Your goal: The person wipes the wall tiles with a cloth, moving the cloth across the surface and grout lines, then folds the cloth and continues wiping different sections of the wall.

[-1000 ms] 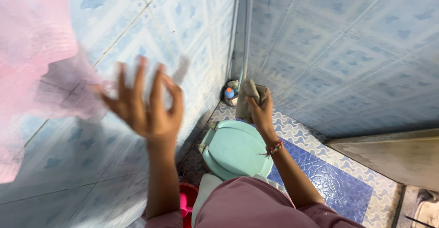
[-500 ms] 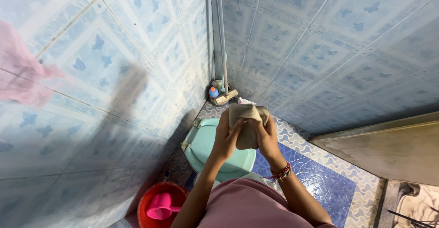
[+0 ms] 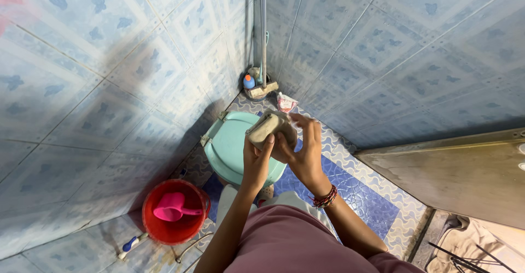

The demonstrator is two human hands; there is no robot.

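A beige folded cloth (image 3: 269, 126) is clasped between both hands, held together above the closed turquoise toilet lid (image 3: 232, 147): the left hand (image 3: 257, 161) grips it from below, the right hand (image 3: 303, 150) is wrapped around its far side. Left of the toilet lid, a red bucket (image 3: 180, 230) with a pink scoop (image 3: 169, 211) is seen; beyond it, bottles (image 3: 250, 81) are tucked in the corner.
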